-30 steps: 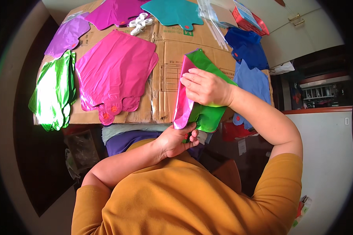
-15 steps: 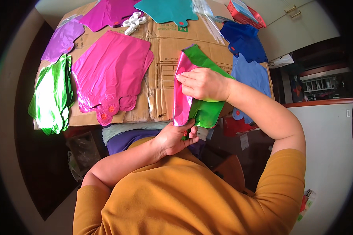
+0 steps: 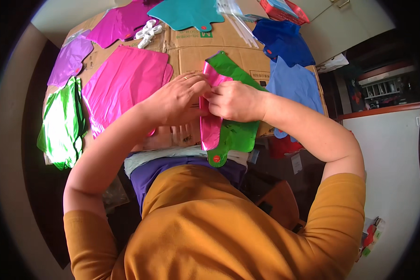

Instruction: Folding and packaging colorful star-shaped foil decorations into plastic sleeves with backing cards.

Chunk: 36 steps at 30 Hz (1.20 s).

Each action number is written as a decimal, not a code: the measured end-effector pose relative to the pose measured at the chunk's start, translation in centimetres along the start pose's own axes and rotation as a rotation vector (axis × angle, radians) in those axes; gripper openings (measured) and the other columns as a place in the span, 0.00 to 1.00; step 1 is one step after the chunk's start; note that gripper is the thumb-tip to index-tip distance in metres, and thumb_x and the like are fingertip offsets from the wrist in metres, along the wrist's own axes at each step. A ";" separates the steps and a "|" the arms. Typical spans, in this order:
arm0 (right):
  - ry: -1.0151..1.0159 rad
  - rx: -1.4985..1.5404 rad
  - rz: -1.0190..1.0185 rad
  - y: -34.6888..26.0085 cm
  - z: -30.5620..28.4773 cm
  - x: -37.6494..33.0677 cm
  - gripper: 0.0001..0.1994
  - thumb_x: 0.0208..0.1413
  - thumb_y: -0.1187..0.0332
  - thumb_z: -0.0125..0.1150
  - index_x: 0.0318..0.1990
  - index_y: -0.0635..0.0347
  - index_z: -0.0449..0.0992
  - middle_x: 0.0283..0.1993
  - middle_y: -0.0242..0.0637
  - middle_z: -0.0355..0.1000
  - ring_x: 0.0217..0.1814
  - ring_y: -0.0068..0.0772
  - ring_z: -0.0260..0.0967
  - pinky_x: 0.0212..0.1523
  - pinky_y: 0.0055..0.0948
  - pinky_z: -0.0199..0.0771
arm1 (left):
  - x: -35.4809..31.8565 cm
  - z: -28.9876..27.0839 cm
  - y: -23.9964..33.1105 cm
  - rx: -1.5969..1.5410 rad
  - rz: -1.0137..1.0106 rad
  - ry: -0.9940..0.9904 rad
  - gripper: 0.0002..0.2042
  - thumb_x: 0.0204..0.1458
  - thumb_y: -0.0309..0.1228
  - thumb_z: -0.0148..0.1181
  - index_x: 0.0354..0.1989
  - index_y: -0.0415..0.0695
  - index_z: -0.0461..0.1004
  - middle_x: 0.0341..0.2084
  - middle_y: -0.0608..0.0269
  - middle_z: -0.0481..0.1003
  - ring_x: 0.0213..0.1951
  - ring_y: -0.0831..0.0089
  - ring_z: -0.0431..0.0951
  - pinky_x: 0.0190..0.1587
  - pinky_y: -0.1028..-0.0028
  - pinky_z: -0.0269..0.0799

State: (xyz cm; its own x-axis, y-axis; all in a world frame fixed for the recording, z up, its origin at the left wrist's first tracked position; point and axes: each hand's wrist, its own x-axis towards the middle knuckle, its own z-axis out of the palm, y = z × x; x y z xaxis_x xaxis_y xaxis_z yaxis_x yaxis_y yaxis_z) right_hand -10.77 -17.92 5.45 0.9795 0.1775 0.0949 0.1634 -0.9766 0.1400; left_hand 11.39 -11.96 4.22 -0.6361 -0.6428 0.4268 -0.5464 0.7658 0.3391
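A flat, uninflated foil balloon, green (image 3: 240,135) with a shiny pink side folded over its left part, lies at the near edge of the cardboard. Its round green tab with a red dot hangs over that edge. My right hand (image 3: 238,101) is closed on the pink fold, fingertips pressed together at its upper middle. Opposite it, my left hand (image 3: 182,100) has its fingers bent in at the fold's left edge, pinching it. The fingertips of both hands meet and partly hide the foil. My left forearm crosses a stack of flat pink foil balloons (image 3: 126,79).
Around the cardboard-topped table (image 3: 184,46) lie flat foil pieces: shiny green (image 3: 60,123), lilac (image 3: 70,60), purple (image 3: 119,23), teal (image 3: 186,14), dark blue (image 3: 284,42) and light blue (image 3: 294,86). White ribbon (image 3: 149,32), white sticks (image 3: 240,25) and a red box (image 3: 284,10) sit farther back.
My left hand has left the balloon's lower tab and moved up to the pink fold beside my right hand. The green tab now shows uncovered. The whole view has shifted slightly.
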 end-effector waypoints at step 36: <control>0.624 1.268 1.490 -2.3 -0.2 -6.1 0.18 0.50 0.63 0.66 0.42 0.69 0.75 0.35 0.41 0.77 0.32 0.26 0.73 0.33 0.26 0.72 | -0.1 1.5 -0.3 0.219 -0.141 -0.068 0.44 0.41 0.63 0.60 0.62 0.45 0.62 0.58 0.50 0.62 0.63 0.55 0.59 0.68 0.53 0.47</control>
State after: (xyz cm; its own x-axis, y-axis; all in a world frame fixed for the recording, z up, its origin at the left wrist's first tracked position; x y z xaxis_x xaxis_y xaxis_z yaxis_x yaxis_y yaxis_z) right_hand -17.16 -16.72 4.75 0.2874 -0.9262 -0.2440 -0.3115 0.1505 -0.9383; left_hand 10.80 -12.18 2.80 -0.5766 -0.7482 0.3283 -0.7323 0.6514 0.1983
